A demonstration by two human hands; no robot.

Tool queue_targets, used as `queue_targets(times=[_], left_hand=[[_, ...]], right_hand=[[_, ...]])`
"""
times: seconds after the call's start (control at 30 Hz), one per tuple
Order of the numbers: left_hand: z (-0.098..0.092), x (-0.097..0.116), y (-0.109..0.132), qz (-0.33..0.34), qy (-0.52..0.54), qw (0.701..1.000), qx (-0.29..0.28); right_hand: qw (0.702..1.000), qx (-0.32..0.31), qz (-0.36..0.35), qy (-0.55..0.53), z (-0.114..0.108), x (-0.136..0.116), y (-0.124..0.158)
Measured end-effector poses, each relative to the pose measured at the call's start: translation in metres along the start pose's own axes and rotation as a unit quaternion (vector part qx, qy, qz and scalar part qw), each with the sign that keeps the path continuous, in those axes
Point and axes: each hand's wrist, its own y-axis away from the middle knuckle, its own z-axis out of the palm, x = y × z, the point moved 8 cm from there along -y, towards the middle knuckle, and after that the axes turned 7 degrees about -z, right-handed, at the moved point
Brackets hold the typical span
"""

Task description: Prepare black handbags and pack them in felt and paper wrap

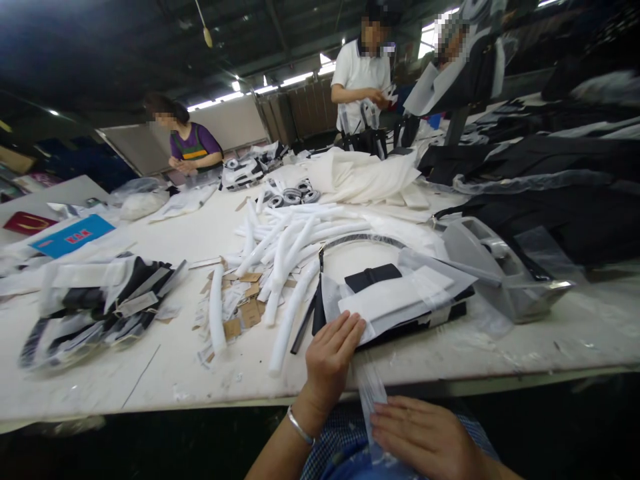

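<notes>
A black handbag (463, 309) with a curved, plastic-wrapped handle (357, 239) lies near the table's front edge. Sheets of white paper (400, 297) cover most of it. My left hand (333, 357) rests on the near left corner of the paper, fingers stretched and side by side; its thumb is hidden. From beside the bag a strip of clear plastic (371, 390) hangs over the table edge towards my lap. Flat against this strip lies my right hand (425, 430), its fingers straight and its thumb out of sight.
White foam tubes (293, 250) and brown cardboard tags (250, 312) are heaped left of the bag. A tape dispenser (500, 267) stands right of it. Wrapped black-and-white bags (105, 300) lie further left. Two co-workers (195, 143) (364, 80) stand across the table.
</notes>
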Motion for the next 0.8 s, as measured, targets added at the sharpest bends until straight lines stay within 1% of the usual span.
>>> queue_targets(times=[0.1, 0.2, 0.33, 0.43, 0.53, 0.6, 0.67, 0.73, 0.8], left_hand=[[0.0, 0.0, -0.001, 0.002, -0.002, 1.0, -0.002], [0.001, 0.0, -0.002, 0.008, -0.003, 1.0, -0.007], [0.003, -0.002, 0.0, 0.02, 0.006, 1.0, -0.021], [0.004, -0.004, 0.002, 0.017, 0.015, 1.0, -0.017], [0.003, -0.005, 0.003, 0.002, 0.023, 1.0, 0.003], [0.003, -0.006, 0.002, -0.012, 0.023, 1.0, 0.016], [0.003, -0.007, 0.001, -0.028, 0.018, 0.999, 0.029], [0.002, -0.007, -0.001, -0.04, 0.013, 0.998, 0.041], [0.001, -0.007, -0.002, -0.047, 0.014, 0.998, 0.049]], right_hand=[[1.0, -0.001, -0.008, -0.005, -0.012, -0.002, -0.007], [1.0, 0.011, 0.004, -0.017, -0.029, 0.006, -0.021], [0.999, 0.019, 0.016, -0.034, -0.053, 0.028, -0.049], [0.999, 0.023, 0.02, -0.044, -0.062, 0.055, -0.07], [0.997, 0.01, 0.061, -0.038, -0.057, 0.091, -0.084], [0.992, -0.009, 0.117, -0.038, -0.045, 0.119, -0.087], [0.981, -0.035, 0.186, -0.052, -0.029, 0.145, -0.085], [0.967, -0.059, 0.239, -0.067, -0.014, 0.164, -0.081], [0.958, -0.074, 0.268, -0.07, -0.004, 0.175, -0.078]])
